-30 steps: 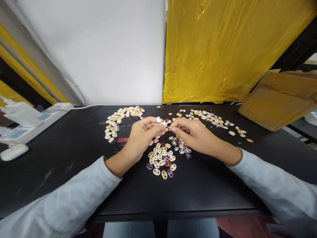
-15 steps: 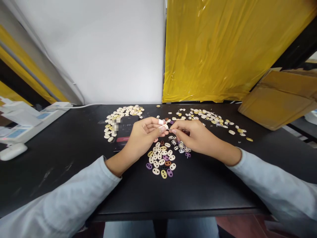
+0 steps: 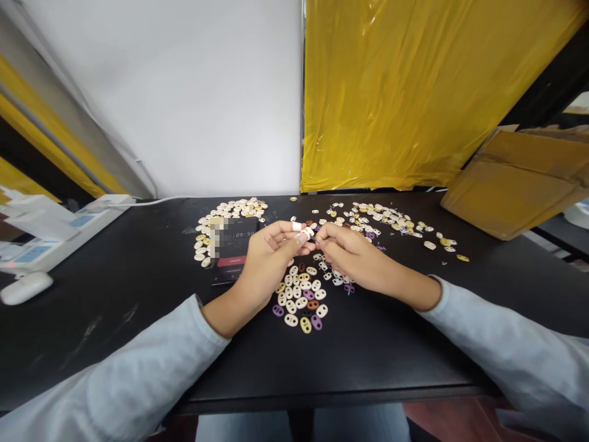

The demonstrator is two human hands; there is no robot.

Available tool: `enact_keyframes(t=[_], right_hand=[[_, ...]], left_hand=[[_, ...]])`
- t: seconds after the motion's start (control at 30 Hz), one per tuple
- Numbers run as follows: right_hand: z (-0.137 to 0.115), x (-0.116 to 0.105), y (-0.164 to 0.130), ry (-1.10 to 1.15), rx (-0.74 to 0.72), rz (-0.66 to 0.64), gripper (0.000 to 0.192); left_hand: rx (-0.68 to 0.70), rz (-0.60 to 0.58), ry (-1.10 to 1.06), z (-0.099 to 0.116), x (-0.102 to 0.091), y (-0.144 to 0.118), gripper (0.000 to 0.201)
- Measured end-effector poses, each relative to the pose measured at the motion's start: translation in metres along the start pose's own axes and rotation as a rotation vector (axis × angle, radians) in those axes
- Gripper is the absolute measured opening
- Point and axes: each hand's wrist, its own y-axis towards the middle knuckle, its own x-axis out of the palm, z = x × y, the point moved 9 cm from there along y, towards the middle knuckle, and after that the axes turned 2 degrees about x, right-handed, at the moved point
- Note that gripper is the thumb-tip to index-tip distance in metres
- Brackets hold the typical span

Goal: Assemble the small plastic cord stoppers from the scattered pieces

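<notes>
My left hand [image 3: 269,255] is closed in a pinch on a small cream oval piece [image 3: 309,231] that looks like a two-hole button. White wrapping covers one of its fingertips. My right hand [image 3: 356,255] is pinched close against the piece from the right. A thin dark tip shows at its fingertips, but what it belongs to is hidden. Below the hands lies a cluster of oval two-hole pieces [image 3: 301,302], mostly cream, with some yellow, purple and brown. Smaller pieces with thin prongs [image 3: 338,279] lie partly under my right hand.
A phone [image 3: 234,245] showing a timer lies left of my left hand, beside a curved pile of cream ovals [image 3: 202,238]. More small pieces [image 3: 386,215] spread along the back right. A cardboard box [image 3: 515,184], power strip [image 3: 78,224] and white rounded case [image 3: 26,287] flank the black table [image 3: 368,350].
Both hands stay together at the same piece. My right hand has shifted slightly left and its fingers have turned a little. The view has moved slightly, and more of the phone shows.
</notes>
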Motion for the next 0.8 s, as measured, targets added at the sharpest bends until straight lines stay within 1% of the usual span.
enact_keyframes(t=[0.1,0.2,0.3,0.4,0.47,0.5,0.53,0.6,0.63,0.73,0.8], right_hand=[[0.002,-0.001,0.001,0.077,0.018,0.021,0.010],[-0.001,-0.005,0.002,0.128,-0.027,0.066,0.013],[-0.003,-0.009,0.004,0.175,-0.049,0.075,0.017],[0.004,-0.021,0.006,0.233,0.031,0.083,0.021],[0.008,-0.032,0.007,0.207,0.071,0.088,0.021],[0.009,-0.035,0.007,0.158,0.076,0.060,0.020],[0.010,-0.035,0.008,0.100,0.084,0.003,0.017],[0.017,-0.028,0.006,-0.004,0.129,-0.159,0.011],[0.021,-0.027,0.005,-0.039,0.153,-0.213,0.008],[0.027,-0.027,0.003,-0.077,0.180,-0.280,0.009],[0.026,-0.026,0.002,-0.072,0.153,-0.336,0.011]], left_hand=[[-0.005,-0.017,0.011,0.000,0.001,0.000,0.019],[-0.026,-0.067,0.059,-0.003,0.006,-0.001,0.020],[-0.010,-0.109,0.102,-0.001,0.010,-0.001,0.020],[0.033,-0.099,0.177,0.006,0.006,0.002,0.017],[0.062,-0.110,0.252,0.010,0.002,0.003,0.010],[0.075,-0.135,0.296,0.012,0.002,0.003,0.006],[0.088,-0.175,0.351,0.012,0.004,0.003,0.003],[0.125,-0.274,0.503,0.012,0.012,-0.001,0.004],[0.155,-0.320,0.591,0.012,0.016,-0.004,0.007],[0.258,-0.400,0.833,0.013,0.027,-0.011,0.014],[0.303,-0.418,0.917,0.015,0.031,-0.013,0.018]])
